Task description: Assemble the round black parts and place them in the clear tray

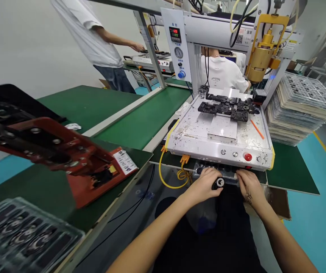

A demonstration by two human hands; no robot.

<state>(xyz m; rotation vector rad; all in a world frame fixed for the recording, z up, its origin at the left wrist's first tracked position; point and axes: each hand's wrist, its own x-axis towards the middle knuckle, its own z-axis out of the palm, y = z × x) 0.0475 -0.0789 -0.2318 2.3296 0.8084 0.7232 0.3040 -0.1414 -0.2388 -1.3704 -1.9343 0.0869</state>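
Observation:
My left hand (pixel 204 184) is closed around a small black cylindrical part (pixel 220 182) with a silver ring on its end face. Beneath the machine's front edge lies a clear plastic tray (pixel 198 167) with dark round pockets, partly covered by my hands. On the tray's right edge rests my right hand (pixel 250 185), fingers bent and seeming to pinch it; the fingertips are partly hidden. Above both hands stands a white bench machine (pixel 192 146), with a black jointed fixture (pixel 226 108) on its bed and a gold cylindrical head (pixel 258 64) over it.
On the left bench are a red hand press (pixel 87 189) and a clear tray of metal-ringed parts (pixel 32 231). Stacked trays (pixel 299 110) stand right of the machine. A yellow cable (pixel 163 180) loops down in front. Co-workers in white shirts are behind. An orange stick (pixel 257 129) lies on the bed.

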